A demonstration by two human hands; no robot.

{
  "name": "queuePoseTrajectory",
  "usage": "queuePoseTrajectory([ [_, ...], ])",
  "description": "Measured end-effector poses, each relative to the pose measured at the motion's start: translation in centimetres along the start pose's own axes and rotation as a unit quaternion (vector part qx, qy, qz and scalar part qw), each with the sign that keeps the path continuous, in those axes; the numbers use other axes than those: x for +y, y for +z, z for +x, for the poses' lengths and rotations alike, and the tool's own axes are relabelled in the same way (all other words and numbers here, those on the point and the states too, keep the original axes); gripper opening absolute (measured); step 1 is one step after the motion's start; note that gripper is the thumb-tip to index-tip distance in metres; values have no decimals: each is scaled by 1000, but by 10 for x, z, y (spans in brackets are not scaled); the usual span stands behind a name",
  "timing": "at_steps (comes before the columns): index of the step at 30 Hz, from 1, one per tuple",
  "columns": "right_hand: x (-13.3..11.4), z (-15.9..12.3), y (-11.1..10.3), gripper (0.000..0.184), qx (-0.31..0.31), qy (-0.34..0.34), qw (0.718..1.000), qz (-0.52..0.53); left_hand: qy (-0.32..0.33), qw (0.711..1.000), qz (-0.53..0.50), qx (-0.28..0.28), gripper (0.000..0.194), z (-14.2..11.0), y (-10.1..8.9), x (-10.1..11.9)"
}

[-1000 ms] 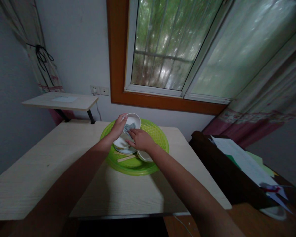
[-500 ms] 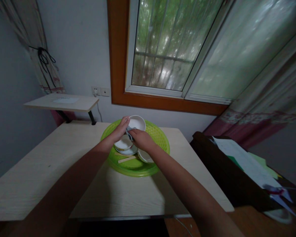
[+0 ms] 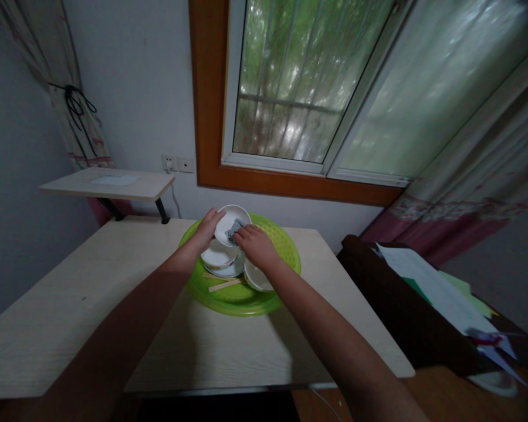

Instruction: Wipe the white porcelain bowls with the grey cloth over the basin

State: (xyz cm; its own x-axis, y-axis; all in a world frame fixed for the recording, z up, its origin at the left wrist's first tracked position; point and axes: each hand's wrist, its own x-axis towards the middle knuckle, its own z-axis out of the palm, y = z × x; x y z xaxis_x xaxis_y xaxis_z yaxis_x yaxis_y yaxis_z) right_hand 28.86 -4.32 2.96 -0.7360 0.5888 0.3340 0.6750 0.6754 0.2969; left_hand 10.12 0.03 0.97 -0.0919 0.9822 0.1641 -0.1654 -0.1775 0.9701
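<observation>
My left hand (image 3: 207, 228) grips the rim of a white bowl (image 3: 229, 219), tilted up over a round green basin (image 3: 276, 287) on the table. Inside that bowl my right hand (image 3: 256, 245) presses a grey cloth (image 3: 233, 230), its fingers closed on it. Below the hands, inside the basin, lie a small white bowl (image 3: 218, 257) on a plate, another white bowl (image 3: 257, 279) at the right, and wooden chopsticks (image 3: 222, 283).
The basin sits on a pale wooden table (image 3: 70, 305) under a window. A small shelf (image 3: 108, 183) is fixed at the left wall. A dark cabinet (image 3: 405, 316) with papers (image 3: 440, 293) stands to the right.
The tilted bowl and both hands shifted slightly within the basin as the cloth moved over the bowl's inside. The other dishes stayed put.
</observation>
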Motion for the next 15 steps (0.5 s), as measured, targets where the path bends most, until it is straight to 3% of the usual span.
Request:
queuePoseTrajectory([
  [5, -7, -1, 7, 20, -25, -5, 998, 53, 57, 996, 68, 22, 28, 5, -1, -7],
  [11, -6, -5, 19, 64, 7, -58, 981, 183, 112, 985, 134, 9, 35, 7, -2, -14],
  [15, -6, -5, 23, 76, 10, -64, 973, 220, 117, 981, 152, 10, 40, 6, 0, -14],
])
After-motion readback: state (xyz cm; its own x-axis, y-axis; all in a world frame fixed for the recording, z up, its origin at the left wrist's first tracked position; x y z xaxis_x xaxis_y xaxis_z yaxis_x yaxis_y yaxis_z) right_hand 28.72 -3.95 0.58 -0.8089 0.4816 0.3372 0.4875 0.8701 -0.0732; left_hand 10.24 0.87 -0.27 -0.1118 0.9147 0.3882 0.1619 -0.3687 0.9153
